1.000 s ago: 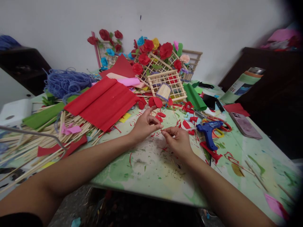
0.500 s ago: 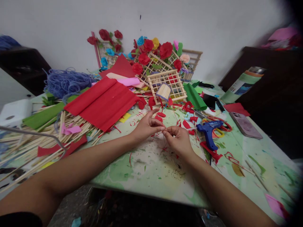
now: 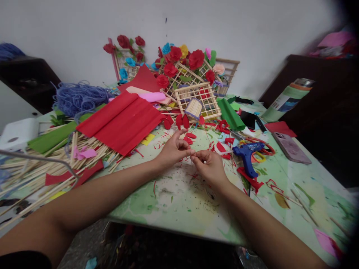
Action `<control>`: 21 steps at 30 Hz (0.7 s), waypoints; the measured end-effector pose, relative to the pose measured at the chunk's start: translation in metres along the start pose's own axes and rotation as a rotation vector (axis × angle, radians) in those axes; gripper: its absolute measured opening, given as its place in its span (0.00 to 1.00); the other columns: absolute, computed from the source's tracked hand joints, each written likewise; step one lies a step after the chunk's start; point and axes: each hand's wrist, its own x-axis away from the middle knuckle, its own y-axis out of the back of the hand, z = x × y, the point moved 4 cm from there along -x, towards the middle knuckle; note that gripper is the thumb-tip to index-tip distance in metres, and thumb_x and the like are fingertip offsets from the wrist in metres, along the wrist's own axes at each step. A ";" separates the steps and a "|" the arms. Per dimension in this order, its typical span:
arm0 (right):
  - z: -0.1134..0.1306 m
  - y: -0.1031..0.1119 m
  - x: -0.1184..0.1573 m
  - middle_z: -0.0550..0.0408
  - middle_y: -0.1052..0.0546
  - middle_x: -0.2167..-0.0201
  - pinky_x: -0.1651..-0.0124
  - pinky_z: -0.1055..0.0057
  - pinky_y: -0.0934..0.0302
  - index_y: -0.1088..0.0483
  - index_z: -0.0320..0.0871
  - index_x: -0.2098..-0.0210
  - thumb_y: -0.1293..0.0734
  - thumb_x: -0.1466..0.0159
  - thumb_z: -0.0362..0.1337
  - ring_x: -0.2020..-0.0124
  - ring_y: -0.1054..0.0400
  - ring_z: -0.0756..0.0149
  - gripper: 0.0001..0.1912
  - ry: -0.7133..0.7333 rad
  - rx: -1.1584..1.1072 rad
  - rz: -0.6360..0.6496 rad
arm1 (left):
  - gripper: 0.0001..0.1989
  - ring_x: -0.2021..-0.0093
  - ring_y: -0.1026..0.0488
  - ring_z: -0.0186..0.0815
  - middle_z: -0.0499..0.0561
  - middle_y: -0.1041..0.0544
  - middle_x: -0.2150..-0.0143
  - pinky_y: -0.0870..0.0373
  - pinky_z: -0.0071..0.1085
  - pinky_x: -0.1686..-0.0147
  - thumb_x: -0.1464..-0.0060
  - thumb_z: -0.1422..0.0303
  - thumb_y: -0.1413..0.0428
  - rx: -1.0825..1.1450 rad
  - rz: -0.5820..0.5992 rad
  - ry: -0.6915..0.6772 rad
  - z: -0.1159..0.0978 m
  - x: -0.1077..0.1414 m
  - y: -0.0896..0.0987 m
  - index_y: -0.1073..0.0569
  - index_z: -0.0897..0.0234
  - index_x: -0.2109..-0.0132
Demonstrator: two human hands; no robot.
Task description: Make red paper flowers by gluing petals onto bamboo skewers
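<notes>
Over the middle of the table, my left hand (image 3: 174, 150) and my right hand (image 3: 212, 166) meet with fingertips pinched together. Between them is a thin red stem, and above the left fingers stands a red paper petal (image 3: 186, 121) that appears to be on its end. The pinched part itself is mostly hidden by the fingers. Behind the hands lie loose red petals (image 3: 191, 135). A blue glue gun (image 3: 248, 157) rests to the right of my right hand, beside orange-handled scissors (image 3: 268, 150).
Red crepe paper (image 3: 120, 123) covers bamboo sticks (image 3: 30, 172) on the left, near a blue yarn pile (image 3: 81, 98). Stick lattices (image 3: 200, 102) with paper flowers (image 3: 196, 59) stand at the back. A bottle (image 3: 288, 100), a phone (image 3: 291, 148) and green paper (image 3: 231, 115) are on the right.
The red petal above my left fingers has turned from a narrow edge to its broad face and shifted slightly left. Both hands stay almost in place, still pinching.
</notes>
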 end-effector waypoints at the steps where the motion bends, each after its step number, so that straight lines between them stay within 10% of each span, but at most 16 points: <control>1: 0.000 0.000 0.000 0.60 0.35 0.86 0.80 0.75 0.53 0.29 0.40 0.78 0.37 0.43 0.42 0.83 0.48 0.74 0.13 -0.017 -0.021 0.003 | 0.42 0.74 0.33 0.27 0.42 0.30 0.75 0.39 0.25 0.71 0.60 0.68 0.34 0.014 0.000 0.009 0.000 0.000 0.000 0.44 0.65 0.40; 21: -0.006 -0.001 -0.003 0.63 0.39 0.87 0.82 0.75 0.57 0.31 0.40 0.78 0.35 0.47 0.45 0.85 0.52 0.76 0.14 -0.123 -0.189 0.003 | 0.40 0.72 0.28 0.28 0.45 0.26 0.73 0.36 0.25 0.70 0.60 0.69 0.35 0.105 0.017 0.036 -0.001 0.001 -0.003 0.42 0.65 0.41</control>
